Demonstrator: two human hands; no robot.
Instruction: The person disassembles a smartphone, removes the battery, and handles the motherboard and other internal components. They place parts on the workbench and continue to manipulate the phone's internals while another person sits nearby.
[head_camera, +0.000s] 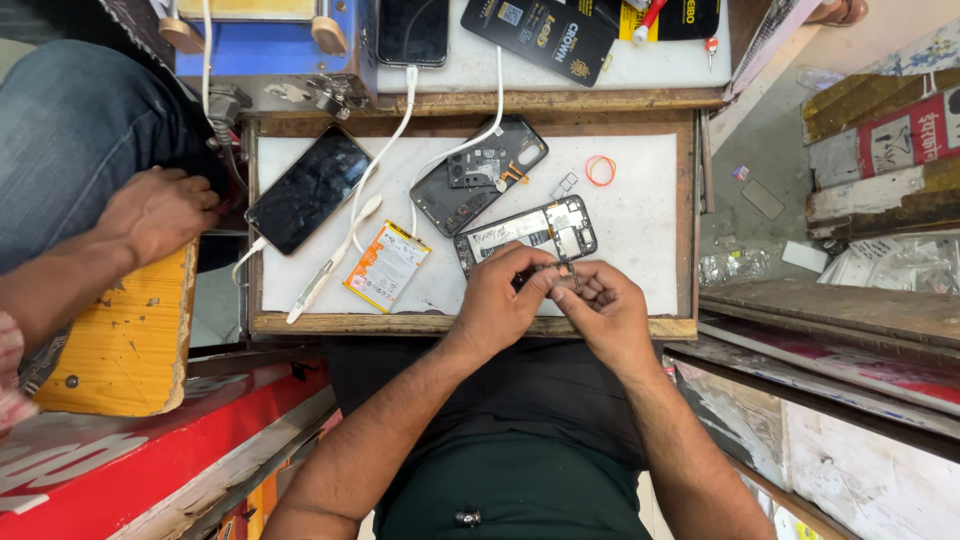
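My left hand (503, 296) and my right hand (606, 306) meet over the near edge of a white work tray (640, 210). Both pinch a small dark part (556, 272) between their fingertips, just below an opened phone frame (528, 234) showing its circuit board. Further back lies a dark phone back cover (478, 175) with a camera cut-out. A yellow-and-white flat battery (386, 265) rests to the left of my left hand. A black phone screen (309, 188) lies at the tray's left end.
A white spudger-like tool (332, 262) and white cables (400, 120) cross the tray. An orange rubber ring (600, 170) lies at the back right. Another person's hand (155, 212) rests on a yellow stool at left. Cardboard boxes (880, 150) are stacked at right.
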